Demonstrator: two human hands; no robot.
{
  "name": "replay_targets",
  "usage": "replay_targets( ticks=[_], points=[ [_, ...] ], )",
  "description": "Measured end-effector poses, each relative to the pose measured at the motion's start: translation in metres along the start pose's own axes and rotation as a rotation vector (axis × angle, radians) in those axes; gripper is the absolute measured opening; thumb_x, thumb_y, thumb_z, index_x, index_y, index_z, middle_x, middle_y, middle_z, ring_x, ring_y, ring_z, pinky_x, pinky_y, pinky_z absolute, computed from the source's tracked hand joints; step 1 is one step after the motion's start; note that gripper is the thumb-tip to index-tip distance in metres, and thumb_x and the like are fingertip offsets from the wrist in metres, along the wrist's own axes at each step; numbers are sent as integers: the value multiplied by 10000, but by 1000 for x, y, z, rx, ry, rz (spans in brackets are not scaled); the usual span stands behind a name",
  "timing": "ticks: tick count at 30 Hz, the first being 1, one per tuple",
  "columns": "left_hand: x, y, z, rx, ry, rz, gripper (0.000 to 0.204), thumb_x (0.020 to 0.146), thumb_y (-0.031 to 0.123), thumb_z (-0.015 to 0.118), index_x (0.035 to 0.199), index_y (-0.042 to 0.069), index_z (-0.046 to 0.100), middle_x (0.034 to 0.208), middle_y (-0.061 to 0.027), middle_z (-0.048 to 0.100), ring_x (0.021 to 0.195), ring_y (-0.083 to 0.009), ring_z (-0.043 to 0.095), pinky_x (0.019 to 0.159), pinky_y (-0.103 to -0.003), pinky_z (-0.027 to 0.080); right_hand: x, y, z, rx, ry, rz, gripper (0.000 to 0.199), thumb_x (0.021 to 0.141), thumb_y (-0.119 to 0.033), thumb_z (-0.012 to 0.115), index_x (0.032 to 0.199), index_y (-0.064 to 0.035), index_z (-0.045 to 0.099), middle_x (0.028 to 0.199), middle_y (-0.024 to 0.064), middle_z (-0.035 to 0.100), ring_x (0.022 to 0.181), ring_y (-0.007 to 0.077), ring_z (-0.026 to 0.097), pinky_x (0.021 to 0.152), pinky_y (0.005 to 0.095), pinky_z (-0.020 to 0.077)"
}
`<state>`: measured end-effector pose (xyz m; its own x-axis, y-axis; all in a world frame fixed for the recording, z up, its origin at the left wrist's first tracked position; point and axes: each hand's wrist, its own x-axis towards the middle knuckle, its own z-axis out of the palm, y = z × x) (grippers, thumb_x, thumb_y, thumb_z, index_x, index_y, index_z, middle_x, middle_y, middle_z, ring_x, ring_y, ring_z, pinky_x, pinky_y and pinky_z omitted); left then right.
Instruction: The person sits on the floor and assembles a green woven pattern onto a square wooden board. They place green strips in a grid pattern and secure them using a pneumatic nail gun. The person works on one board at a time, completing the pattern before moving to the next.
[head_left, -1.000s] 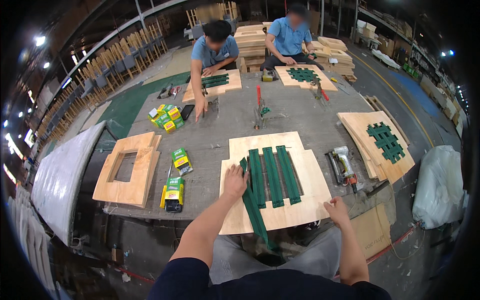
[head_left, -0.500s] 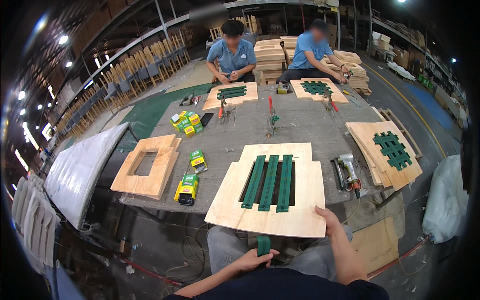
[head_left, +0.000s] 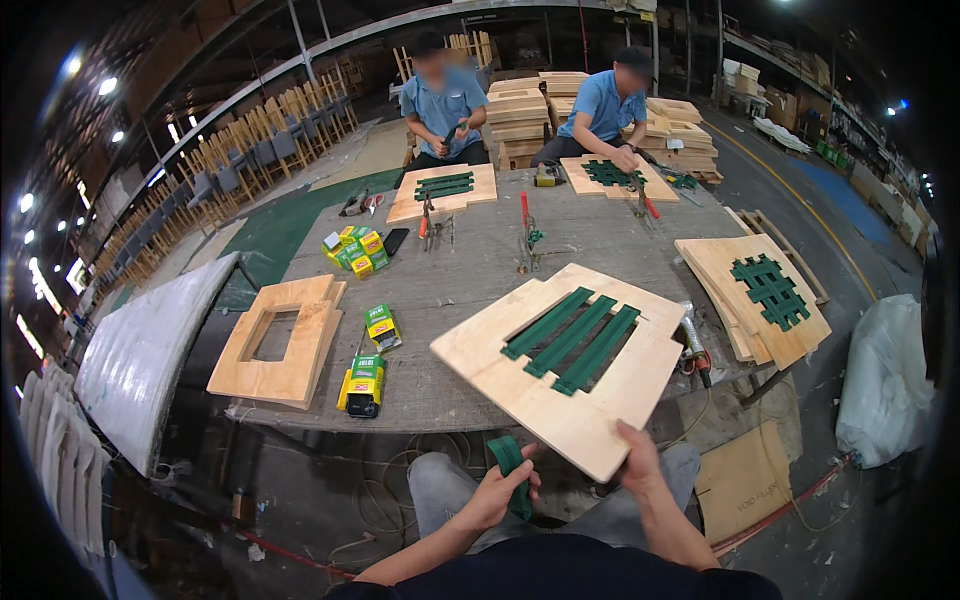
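Observation:
My right hand (head_left: 640, 462) grips the near corner of a pale plywood panel (head_left: 500, 335), thumb on top. The panel lies turned at an angle over the table's near edge. Three parallel green webbing straps (head_left: 572, 340) span its rectangular opening. In front of the table, over my lap, my left hand (head_left: 505, 488) is closed around a loose, curled green webbing strap (head_left: 507, 455). Partly hidden behind the panel's right side is an air stapler (head_left: 692, 345).
Yellow-green boxes (head_left: 362, 380) stand left of the panel, beside stacked wooden frames (head_left: 235, 370). On the right are panels with woven webbing (head_left: 770, 290). A red-handled clamp tool (head_left: 525, 220) lies mid-table. Two co-workers sit across the grey table (head_left: 450, 285).
The panel has been swung round, its near right corner toward me, by my right hand. My left hand has lifted the loose strap slightly. Across the table, the co-workers' hands have moved.

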<state>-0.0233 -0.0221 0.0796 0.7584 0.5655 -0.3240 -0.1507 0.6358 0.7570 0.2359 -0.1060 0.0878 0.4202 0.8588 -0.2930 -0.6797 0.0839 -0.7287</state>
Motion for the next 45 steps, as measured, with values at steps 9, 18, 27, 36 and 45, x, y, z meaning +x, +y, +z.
replay_targets(
  ticks=[9, 18, 27, 36, 45],
  points=[
    [-9, -15, -32, -213, 497, 24, 405, 1038, 153, 616, 1402, 64, 461, 1024, -101, 655, 681, -216, 642, 628, -387, 581, 11, 100, 25, -223, -320, 793, 469, 1033, -491, 593, 1219, -60, 605, 985, 74, 695, 741, 196, 668, 689, 361, 571],
    [-5, -26, -20, 394, 540, 211, 732, 912, 5, 687, 1560, 33, 349, 1026, -100, 681, 658, -136, 601, 614, -311, 528, 61, 58, -20, -126, 210, 417, 349, 964, -471, 711, 1043, -135, 659, 807, 25, 618, 671, 172, 602, 651, 353, 517],
    [-6, -2, -72, 526, 449, 212, 593, 879, -10, 705, 1431, 8, 488, 1012, -79, 693, 674, -117, 597, 607, -282, 516, 33, 78, 3, -53, 242, 441, 362, 956, -458, 728, 1085, -134, 630, 852, 28, 601, 701, 171, 575, 647, 363, 520],
    [-4, 85, -98, 1078, 383, -156, 395, 1013, 322, 604, 1261, 17, 644, 821, -103, 730, 588, -183, 690, 572, -351, 542, 33, 63, -15, -230, 67, 533, 467, 1019, -527, 597, 1088, -67, 631, 866, 50, 665, 704, 174, 615, 644, 370, 530],
    [135, 157, -148, 1444, 485, 615, 468, 1063, 308, 498, 1489, 115, 523, 1473, -213, 541, 1383, -412, 477, 1139, -468, 397, 64, -16, 8, -1195, -470, 745, 414, 1038, -430, 609, 1013, -27, 702, 746, 43, 683, 533, 84, 555, 523, 250, 460]
  ],
)
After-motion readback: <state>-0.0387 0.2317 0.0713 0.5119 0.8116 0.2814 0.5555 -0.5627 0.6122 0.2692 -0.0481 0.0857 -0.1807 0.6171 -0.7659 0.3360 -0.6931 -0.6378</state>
